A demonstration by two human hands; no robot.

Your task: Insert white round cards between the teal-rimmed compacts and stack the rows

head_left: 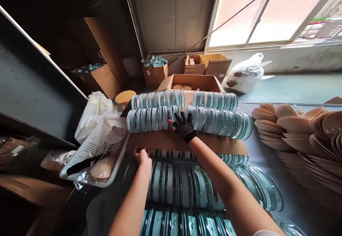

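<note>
My right hand (184, 125), in a black dotted glove, reaches into a long row of teal-rimmed clear round lids (149, 119) standing on edge, with its fingers pushed between the lids. A second such row (213, 100) lies behind it. Both rows rest on a brown cardboard sheet (213, 145). My bare left hand (143, 155) is curled over the near left edge of that cardboard. Under and in front of the cardboard lie more rows of the same lids (181, 182).
A white plastic basket (93, 147) with wrapped pads and a black tool stands at the left. Stacks of beige wooden discs (296, 125) fill the right. Open cardboard boxes (192, 81), a white bag (245, 72) and a small wooden stool (125, 96) stand behind. A dark shelf (32, 90) is at the left.
</note>
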